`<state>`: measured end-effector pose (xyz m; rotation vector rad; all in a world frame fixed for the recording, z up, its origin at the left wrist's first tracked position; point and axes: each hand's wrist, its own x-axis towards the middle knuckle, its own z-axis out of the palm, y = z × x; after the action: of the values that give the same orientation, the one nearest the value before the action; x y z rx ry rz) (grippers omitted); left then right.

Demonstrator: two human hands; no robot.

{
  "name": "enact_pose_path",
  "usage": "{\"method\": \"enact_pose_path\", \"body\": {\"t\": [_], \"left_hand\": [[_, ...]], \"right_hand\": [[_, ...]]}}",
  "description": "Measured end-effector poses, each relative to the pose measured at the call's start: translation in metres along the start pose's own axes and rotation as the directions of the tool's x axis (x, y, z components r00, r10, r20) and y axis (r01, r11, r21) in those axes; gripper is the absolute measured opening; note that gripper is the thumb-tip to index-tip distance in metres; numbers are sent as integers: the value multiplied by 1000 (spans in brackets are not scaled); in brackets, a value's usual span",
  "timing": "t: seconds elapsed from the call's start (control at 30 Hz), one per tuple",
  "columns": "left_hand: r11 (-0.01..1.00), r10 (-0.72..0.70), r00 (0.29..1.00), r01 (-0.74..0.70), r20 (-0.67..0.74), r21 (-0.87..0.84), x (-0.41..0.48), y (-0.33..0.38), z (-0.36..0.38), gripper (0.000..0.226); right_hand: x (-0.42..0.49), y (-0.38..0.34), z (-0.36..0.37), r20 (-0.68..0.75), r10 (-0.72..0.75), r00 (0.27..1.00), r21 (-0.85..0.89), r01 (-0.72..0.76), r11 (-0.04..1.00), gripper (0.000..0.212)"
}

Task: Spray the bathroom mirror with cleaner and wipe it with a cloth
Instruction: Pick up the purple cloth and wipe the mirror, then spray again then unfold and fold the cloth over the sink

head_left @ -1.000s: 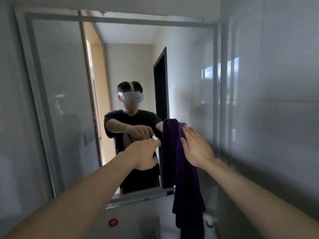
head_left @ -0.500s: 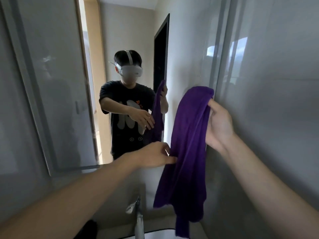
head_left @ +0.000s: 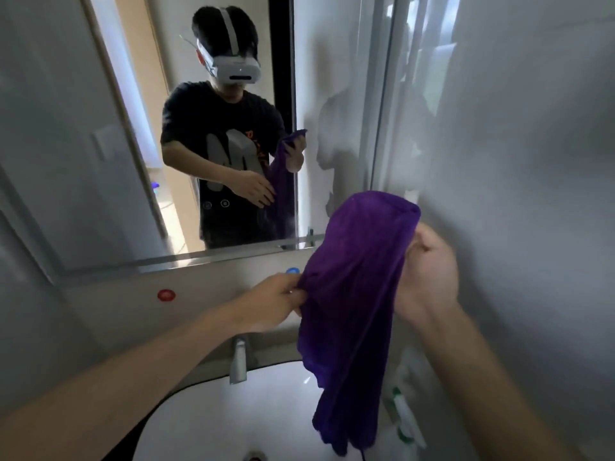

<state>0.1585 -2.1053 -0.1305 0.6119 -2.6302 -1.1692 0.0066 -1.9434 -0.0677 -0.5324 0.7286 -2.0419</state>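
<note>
Just below the mirror (head_left: 336,94), the purple cloth (head_left: 356,294) hangs from the right hand (head_left: 429,277), curled round its top, while the left hand (head_left: 273,301) pinches its side edge. This looks like readying the cloth for wiping; next it needs bunching and pressing against the mirror.

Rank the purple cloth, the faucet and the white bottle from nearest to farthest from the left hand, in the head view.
1. The purple cloth: pinched at its left edge by the left hand.
2. The faucet: just below the hand, at the back of the sink.
3. The white bottle: far right, beyond the hanging cloth.
</note>
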Motion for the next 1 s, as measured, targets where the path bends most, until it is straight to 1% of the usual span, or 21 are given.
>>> {"method": "enact_pose_path", "body": {"t": [0.07, 0.13, 0.23, 0.3, 0.4, 0.47, 0.53, 0.6, 0.67, 0.73, 0.77, 0.8, 0.83, 0.87, 0.93, 0.97, 1.0], "left_hand": [[999, -44, 999, 44, -18, 18, 0, -4, 8, 25], [993, -90, 996, 91, -30, 73, 1, -11, 16, 25], [979, -171, 985, 168, 20, 117, 2, -18, 26, 30], [965, -225, 971, 211, 79, 156, -1, -25, 31, 33], [916, -313, 934, 248, 175, 316, -6, -39, 35, 34], [861, -376, 907, 267, 190, 432, -7, -48, 38, 29], [834, -407, 899, 292, 164, 469, -7, -56, 40, 28], [844, -410, 903, 320, 132, 431, -4, -63, 43, 27], [870, -406, 909, 354, 93, 343, 1, -70, 48, 26], [888, -429, 901, 409, 61, 207, 9, -77, 57, 25], [891, -445, 894, 435, 55, 131, 14, -79, 63, 25], [886, -462, 885, 459, 54, 64, 18, -83, 70, 26], [877, -480, 876, 480, 51, 8, 22, -87, 79, 26], [866, -497, 866, 499, 44, -37, 27, -93, 88, 26], [852, -512, 858, 512, 31, -112, 33, -102, 109, 27], [848, -511, 859, 509, 29, -146, 36, -105, 119, 30], [846, -507, 862, 503, 21, -176, 38, -108, 129, 33]], "right_hand": [[0, 5, -21, -63, 15, 998, 8, -14, 1000, 55], [-1, 14, -38, -101, 33, 994, -2, -33, 999, 60], [3, 30, -55, -161, 64, 985, 7, -64, 998, 66], [8, 42, -65, -205, 92, 974, 20, -90, 996, 58], [15, 60, -81, -288, 121, 950, -6, -128, 992, 40], [20, 71, -90, -296, 169, 940, -3, -177, 984, 37], [25, 82, -97, -317, 226, 921, -17, -244, 970, 37], [32, 92, -104, -365, 258, 895, -43, -293, 955, 41], [38, 102, -115, -392, 284, 875, -60, -332, 941, 42], [42, 112, -128, -395, 294, 870, -113, -363, 925, 34], [43, 117, -135, -414, 285, 864, -180, -384, 906, 31], [44, 122, -141, -440, 269, 856, -287, -419, 862, 30], [45, 128, -149, -447, 257, 857, -418, -454, 787, 30], [46, 133, -156, -443, 256, 859, -554, -487, 675, 29], [46, 141, -169, -409, 291, 865, -766, -499, 406, 22], [46, 143, -176, -399, 312, 863, -831, -483, 275, 21], [43, 144, -180, -397, 330, 856, -872, -464, 155, 24]]}}
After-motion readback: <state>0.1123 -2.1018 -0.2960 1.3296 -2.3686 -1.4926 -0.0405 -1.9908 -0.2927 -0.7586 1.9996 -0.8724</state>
